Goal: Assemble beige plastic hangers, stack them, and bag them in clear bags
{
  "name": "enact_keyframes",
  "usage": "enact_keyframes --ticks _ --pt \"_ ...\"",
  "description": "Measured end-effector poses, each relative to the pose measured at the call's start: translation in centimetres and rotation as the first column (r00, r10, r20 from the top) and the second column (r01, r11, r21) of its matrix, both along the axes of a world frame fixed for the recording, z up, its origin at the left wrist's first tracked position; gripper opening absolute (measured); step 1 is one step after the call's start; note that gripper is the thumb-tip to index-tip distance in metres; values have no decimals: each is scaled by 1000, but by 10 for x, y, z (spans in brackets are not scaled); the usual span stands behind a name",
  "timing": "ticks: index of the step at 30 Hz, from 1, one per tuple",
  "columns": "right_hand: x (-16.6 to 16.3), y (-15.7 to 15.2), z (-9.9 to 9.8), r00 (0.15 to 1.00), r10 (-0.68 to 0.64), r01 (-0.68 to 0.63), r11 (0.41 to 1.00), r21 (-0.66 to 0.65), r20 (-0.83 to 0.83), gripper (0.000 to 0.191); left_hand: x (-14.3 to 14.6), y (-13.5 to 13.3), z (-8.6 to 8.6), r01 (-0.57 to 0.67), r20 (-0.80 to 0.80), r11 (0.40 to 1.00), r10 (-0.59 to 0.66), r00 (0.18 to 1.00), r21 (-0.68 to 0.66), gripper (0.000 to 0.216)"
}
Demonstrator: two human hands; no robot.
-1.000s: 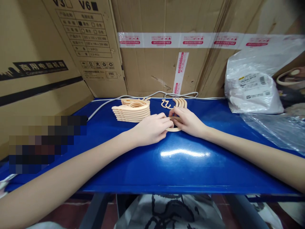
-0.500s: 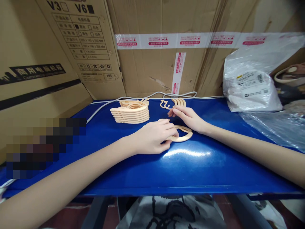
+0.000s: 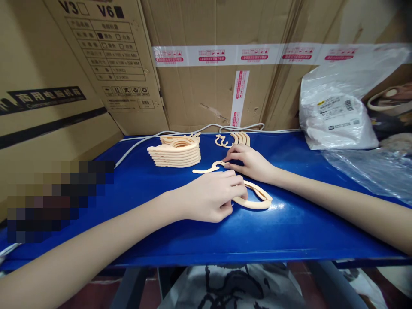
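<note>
My left hand [image 3: 212, 195] rests on the blue table [image 3: 180, 231] with its fingers curled on the left end of a peach plastic ring piece [image 3: 257, 198]. Just beyond it, my right hand [image 3: 249, 162] pinches a thin peach hook piece [image 3: 207, 168] that lies flat, its tip pointing left. A neat stack of peach hanger parts [image 3: 176, 153] stands to the left at the back. A small row of loose hook pieces [image 3: 234, 138] lies behind my right hand.
Cardboard boxes [image 3: 199, 64] wall in the back and left of the table. A white cable [image 3: 193, 130] runs along the back edge. Plastic bags [image 3: 337, 111] fill the right side. A printed bag [image 3: 225, 285] sits below the front edge.
My left hand has drawn the ring piece toward me and to the right. My right hand has left the ring, reached back and pulled one hook piece out from the row.
</note>
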State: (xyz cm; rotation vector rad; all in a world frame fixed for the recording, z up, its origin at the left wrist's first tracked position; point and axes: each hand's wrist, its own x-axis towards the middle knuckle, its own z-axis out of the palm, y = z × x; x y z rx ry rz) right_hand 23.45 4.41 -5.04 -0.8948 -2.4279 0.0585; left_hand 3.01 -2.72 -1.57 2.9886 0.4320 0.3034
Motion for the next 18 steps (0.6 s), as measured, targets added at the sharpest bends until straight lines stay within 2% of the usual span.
enact_keyframes --ticks 3,7,11,14,18 --pt "-1 0 -1 1000 -10 10 1000 2 -13 20 -3 7 0 -20 21 999 21 1000 -47 26" --pt "-1 1 1 990 -41 33 998 -63 -133 13 -7 18 -2 -78 82 996 82 993 -49 27" --pt "-2 -2 4 960 -71 54 996 -70 -272 9 -6 20 -2 -205 96 975 197 976 80 23" --pt "-1 -6 7 904 -111 115 993 -16 -413 10 -2 12 2 -363 47 912 361 931 193 17" --pt "1 -8 9 762 -181 234 972 3 -621 10 1 1 4 -480 -60 849 503 862 221 36"
